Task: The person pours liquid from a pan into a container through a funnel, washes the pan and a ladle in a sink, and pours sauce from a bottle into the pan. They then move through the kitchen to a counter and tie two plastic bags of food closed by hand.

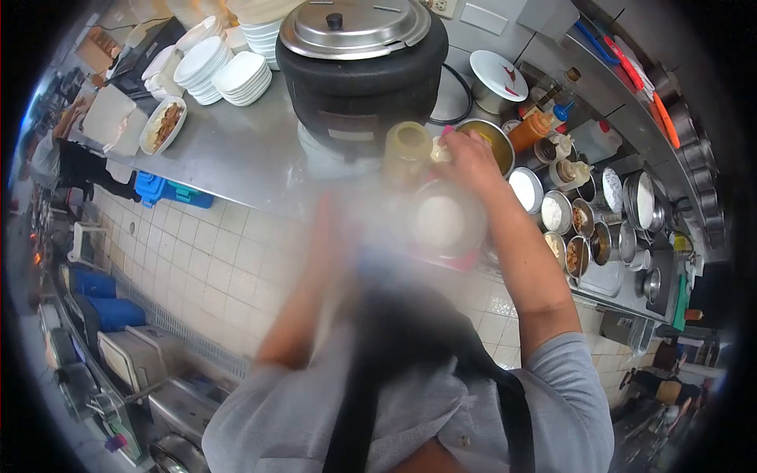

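My right hand (467, 162) is at a small pale container (439, 150) beside a yellowish translucent container (408, 150). Its fingers are bent around something I cannot make out. Just below it, a round clear container with white contents (440, 223) rests over a pink surface (465, 258). A metal bowl with yellow contents (490, 142) lies behind the right hand. My left hand (325, 225) is a blur at the counter's front edge; its fingers and anything in them cannot be made out.
A black pot with a metal lid (359, 87) stands at the back. Stacked white plates (203, 69) and a dish of food (164, 124) are at left. Bottles (530, 130) and metal containers (554, 211) crowd the right. Another person (71, 162) is at far left.
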A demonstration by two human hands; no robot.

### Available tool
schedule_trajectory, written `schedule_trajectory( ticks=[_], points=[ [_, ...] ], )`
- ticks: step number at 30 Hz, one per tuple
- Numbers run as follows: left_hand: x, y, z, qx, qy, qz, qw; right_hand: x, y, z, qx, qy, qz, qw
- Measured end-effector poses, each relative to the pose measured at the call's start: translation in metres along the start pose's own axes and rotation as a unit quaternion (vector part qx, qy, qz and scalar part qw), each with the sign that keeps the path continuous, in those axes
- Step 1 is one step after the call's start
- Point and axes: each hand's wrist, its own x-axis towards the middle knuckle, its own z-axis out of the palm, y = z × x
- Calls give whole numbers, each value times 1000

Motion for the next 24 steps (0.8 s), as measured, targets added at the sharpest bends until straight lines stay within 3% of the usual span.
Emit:
schedule_trajectory(
  ticks=[2,8,12,15,17,21,24],
  points=[
    [-4,-8,-14,65,-20,1,998,13,2,14,-15,-14,4,1000],
    [17,-11,-28,68,-55,28,996,21,-6,31,-93,-53,51,993],
    [37,15,-21,31,-91,101,990,-10,-3,24,-41,66,59,995],
    [47,49,-2,-62,-177,136,973,-75,8,7,60,241,63,967],
    [50,70,20,-91,-226,134,961,-137,13,-4,88,280,123,948],
    [48,102,87,-135,-346,181,911,-290,18,12,80,290,376,876],
    [35,132,149,-103,-463,198,858,-429,28,76,67,168,561,808]
  ],
)
